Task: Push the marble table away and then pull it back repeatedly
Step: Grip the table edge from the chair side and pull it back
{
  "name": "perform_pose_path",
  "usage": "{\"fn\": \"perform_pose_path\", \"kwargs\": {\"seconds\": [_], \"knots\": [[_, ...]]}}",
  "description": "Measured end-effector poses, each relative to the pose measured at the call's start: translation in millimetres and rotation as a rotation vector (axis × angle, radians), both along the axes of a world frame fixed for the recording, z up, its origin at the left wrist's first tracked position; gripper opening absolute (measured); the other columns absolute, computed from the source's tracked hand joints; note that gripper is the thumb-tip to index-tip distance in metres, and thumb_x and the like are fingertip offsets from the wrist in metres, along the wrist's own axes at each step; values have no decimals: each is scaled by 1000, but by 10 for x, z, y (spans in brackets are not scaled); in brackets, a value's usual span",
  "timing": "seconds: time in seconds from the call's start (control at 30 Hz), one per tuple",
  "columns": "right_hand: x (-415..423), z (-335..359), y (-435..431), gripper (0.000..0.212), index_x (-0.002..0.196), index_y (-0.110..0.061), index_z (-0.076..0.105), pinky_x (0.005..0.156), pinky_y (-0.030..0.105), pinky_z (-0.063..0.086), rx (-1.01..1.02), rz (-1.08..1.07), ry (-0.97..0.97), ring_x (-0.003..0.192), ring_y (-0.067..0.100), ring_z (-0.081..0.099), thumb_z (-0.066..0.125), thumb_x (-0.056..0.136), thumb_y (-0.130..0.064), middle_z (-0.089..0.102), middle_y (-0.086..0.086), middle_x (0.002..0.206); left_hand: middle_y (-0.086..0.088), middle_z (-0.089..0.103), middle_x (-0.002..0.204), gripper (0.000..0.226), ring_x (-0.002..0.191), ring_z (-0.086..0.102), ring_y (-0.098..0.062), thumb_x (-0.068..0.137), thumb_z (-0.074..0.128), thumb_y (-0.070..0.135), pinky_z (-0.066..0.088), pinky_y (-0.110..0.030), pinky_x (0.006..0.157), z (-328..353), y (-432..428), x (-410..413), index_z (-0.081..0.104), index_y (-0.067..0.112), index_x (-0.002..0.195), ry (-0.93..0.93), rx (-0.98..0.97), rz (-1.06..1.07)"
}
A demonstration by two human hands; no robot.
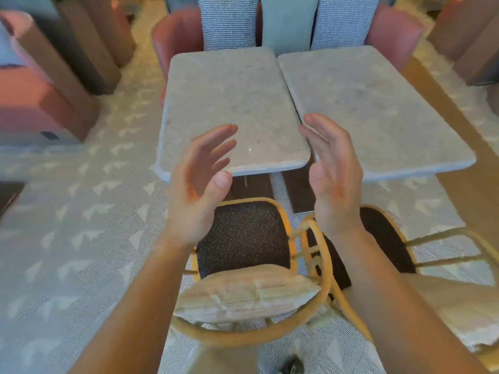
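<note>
Both my hands are up in the air, palms facing each other, fingers loose, holding nothing. Left hand (199, 182) and right hand (333, 171) hover over the near edge of the left marble table (229, 103), which sits just beside its twin table (378, 109).

A rattan chair (243, 233) with a dark speckled seat stands nearest, a pale cushion (243, 295) resting against its curved back; a matching chair (383, 238) sits just to its right. Pale carpet (67, 225) with a triangle pattern covers the floor. Farther off, two checked pillows (226, 22) stand between two pink armchairs (175, 33).
</note>
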State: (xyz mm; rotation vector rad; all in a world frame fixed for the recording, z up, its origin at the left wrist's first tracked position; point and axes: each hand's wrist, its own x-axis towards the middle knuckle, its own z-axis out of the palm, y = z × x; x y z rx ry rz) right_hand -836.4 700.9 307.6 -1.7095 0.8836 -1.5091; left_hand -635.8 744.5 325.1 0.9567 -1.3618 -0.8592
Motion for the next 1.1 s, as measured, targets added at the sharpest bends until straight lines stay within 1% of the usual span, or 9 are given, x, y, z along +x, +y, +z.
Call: {"fn": "perform_pose_path", "kwargs": {"seconds": [0.13,0.33,0.53,0.6,0.7,0.83,0.9,1.0,1.1], "knots": [[131,-211,-308,83,147,-10,45,120,49,45,46,40,-47,140,27,59,50,96,-76,55,17,152,-13,57,154,91,142,60,-28,88,60,80,50,-49,116,-175,-121,54,49,11,146,5,52,101],[486,-833,-918,95,144,-4,54,115,36,50,258,37,-16,132,17,65,50,91,-83,65,10,141,1,68,145,83,135,66,-23,84,60,86,54,-46,112,-919,-713,267,59,26,140,188,237,265],[789,-1963,-1548,84,129,-21,63,118,46,48,709,-14,0,126,19,69,52,81,-90,74,4,127,3,78,128,58,121,75,-18,95,45,65,53,-46,113,-2115,-1504,332,68,23,128,538,654,378],[887,-2297,-1680,64,125,-21,66,117,43,50,851,2,-59,122,17,71,55,90,-73,75,4,124,-1,78,127,59,121,75,-23,96,52,72,53,-47,113,-2406,-1680,368,69,20,120,629,726,411],[1006,-2672,-1848,72,120,-17,68,113,38,53,1077,-64,-259,113,14,75,61,80,-76,76,6,119,-6,76,128,62,124,72,-26,85,55,71,49,-47,118,-2777,-1864,420,69,19,116,685,880,446],[1030,-3055,-2122,84,151,1,47,108,38,54,1344,-110,-548,119,24,71,54,97,-63,68,15,136,-8,67,142,93,126,68,-25,73,64,74,51,-48,115,-3204,-2074,476,57,12,143,692,1098,456],[973,-3178,-2320,82,159,-9,36,106,41,53,1371,-121,-715,129,29,64,57,98,-61,58,15,145,-9,59,152,103,130,65,-27,73,69,71,54,-49,110,-3349,-2216,508,46,15,156,775,1071,476],[852,-3255,-2669,48,139,-28,57,98,40,61,1288,-155,-871,118,24,72,63,100,-56,69,5,138,-12,48,163,92,145,54,-35,90,66,66,50,-55,115,-3508,-2506,546,36,21,164,995,905,517],[776,-3270,-2861,50,144,-25,63,95,39,64,1276,-244,-956,111,21,78,70,99,-47,78,3,129,-13,62,153,66,141,61,-33,103,61,53,47,-53,120,-3566,-2796,437,53,14,155,1120,788,498]]}}
